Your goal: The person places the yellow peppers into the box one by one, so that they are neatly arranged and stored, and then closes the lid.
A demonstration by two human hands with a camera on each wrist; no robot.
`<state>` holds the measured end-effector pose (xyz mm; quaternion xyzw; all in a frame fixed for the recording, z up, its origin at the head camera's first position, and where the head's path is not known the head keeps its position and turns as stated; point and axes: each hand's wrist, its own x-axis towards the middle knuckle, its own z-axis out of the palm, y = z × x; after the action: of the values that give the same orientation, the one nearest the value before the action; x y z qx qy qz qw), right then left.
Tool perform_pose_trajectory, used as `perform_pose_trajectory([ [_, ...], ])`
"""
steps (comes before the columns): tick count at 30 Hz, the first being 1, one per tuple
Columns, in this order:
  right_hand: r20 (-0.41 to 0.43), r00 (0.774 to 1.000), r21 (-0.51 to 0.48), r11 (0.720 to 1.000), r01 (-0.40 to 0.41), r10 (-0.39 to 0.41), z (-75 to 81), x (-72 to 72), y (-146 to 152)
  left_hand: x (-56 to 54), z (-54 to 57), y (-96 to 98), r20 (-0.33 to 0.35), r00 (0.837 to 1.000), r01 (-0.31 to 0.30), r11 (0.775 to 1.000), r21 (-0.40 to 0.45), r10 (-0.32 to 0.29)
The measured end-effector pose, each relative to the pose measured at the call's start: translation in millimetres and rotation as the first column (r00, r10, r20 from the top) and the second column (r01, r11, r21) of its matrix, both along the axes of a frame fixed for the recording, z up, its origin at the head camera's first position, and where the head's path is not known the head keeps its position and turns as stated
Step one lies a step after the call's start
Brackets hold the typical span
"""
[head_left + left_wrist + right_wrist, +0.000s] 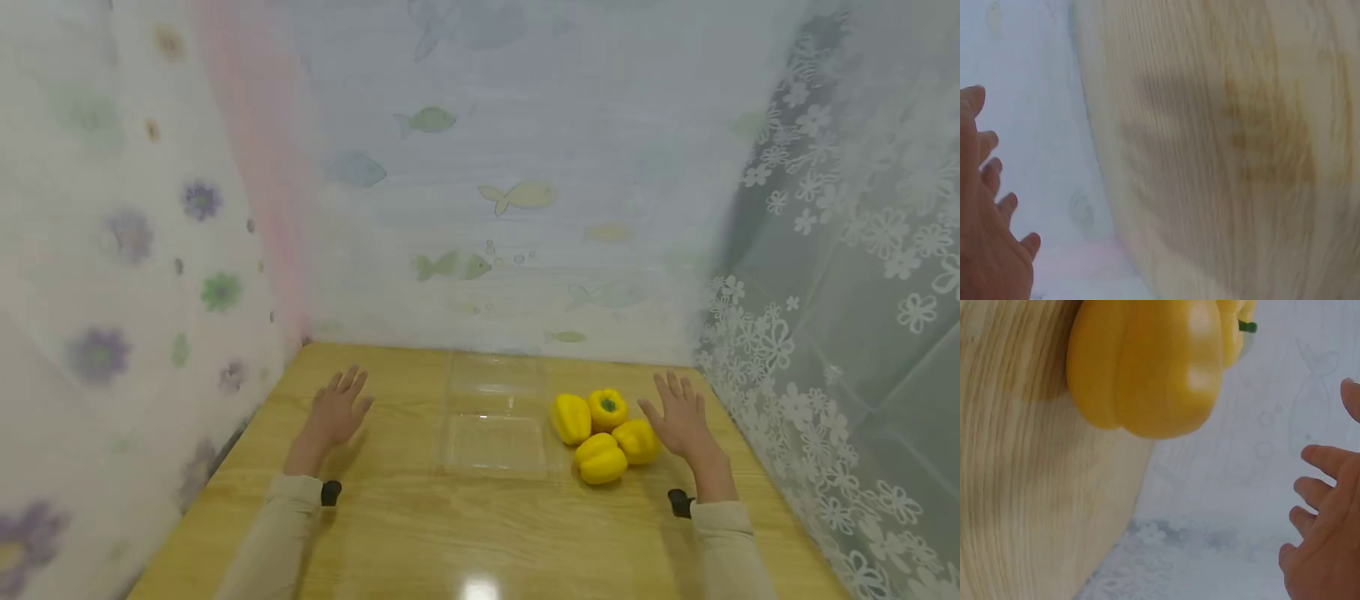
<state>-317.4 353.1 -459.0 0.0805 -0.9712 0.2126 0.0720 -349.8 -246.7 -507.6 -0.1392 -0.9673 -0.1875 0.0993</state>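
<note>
Several yellow bell peppers (601, 458) lie grouped on the right half of the table, one of them showing its green stem. Just left of them is a clear plastic container (495, 446), see-through and hard to make out. My right hand (681, 421) is held beside the peppers on their right, fingers spread and holding nothing. In the right wrist view a large yellow pepper (1144, 365) fills the top, apart from the fingers. My left hand (337, 412) is over the table's left side, fingers extended, with nothing in it; its shadow falls on the wood in the left wrist view.
The wooden table (405, 533) is enclosed by a fish-patterned curtain (517, 275) behind, a flowered curtain (150, 275) on the left and a sheer white-flowered one (840, 333) on the right. Both wrists carry a small black device (331, 492).
</note>
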Motion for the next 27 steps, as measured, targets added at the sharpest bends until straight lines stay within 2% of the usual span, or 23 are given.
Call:
perform_pose_trajectory([
  [3,-0.098,0.994,-0.050,0.998,-0.042,0.037,-5.4,3.4,-5,0.3,-7.9,7.2,-0.053,0.997,0.060,0.995,0.075,-0.057],
  [5,-0.172,0.983,-0.103,0.991,-0.081,0.063,-11.7,5.8,-9,1.4,-12.8,14.3,-0.090,0.992,0.100,0.985,0.139,-0.088],
  [8,-0.261,0.962,-0.190,0.972,-0.139,0.086,-22.2,9.1,-16,2.2,-19.2,26.2,-0.146,0.981,0.158,0.961,0.228,-0.127],
  [10,-0.322,0.942,-0.252,0.950,-0.182,0.096,-27.9,11.1,-20,2.8,-21.9,34.3,-0.152,0.977,0.190,0.938,0.290,-0.150],
  [12,-0.352,0.930,-0.306,0.927,-0.218,0.103,-30.8,13.8,-25,4.1,-22.2,43.0,-0.125,0.978,0.203,0.911,0.359,-0.169],
  [15,-0.360,0.923,-0.372,0.886,-0.276,0.136,-35.9,21.1,-33,11.0,-26.8,56.3,-0.056,0.979,0.197,0.854,0.482,-0.195],
  [18,-0.338,0.925,-0.396,0.865,-0.307,0.174,-39.4,27.0,-39,15.3,-31.4,68.8,-0.029,0.976,0.196,0.812,0.550,-0.216],
  [24,-0.246,0.938,-0.419,0.846,-0.331,0.245,-44.6,32.7,-49,23.3,-37.6,86.6,0.029,0.966,0.188,0.771,0.608,-0.259],
  [27,-0.188,0.942,-0.403,0.853,-0.332,0.278,-47.6,35.1,-51,27.8,-38.1,92.5,0.080,0.956,0.173,0.758,0.628,-0.284],
])
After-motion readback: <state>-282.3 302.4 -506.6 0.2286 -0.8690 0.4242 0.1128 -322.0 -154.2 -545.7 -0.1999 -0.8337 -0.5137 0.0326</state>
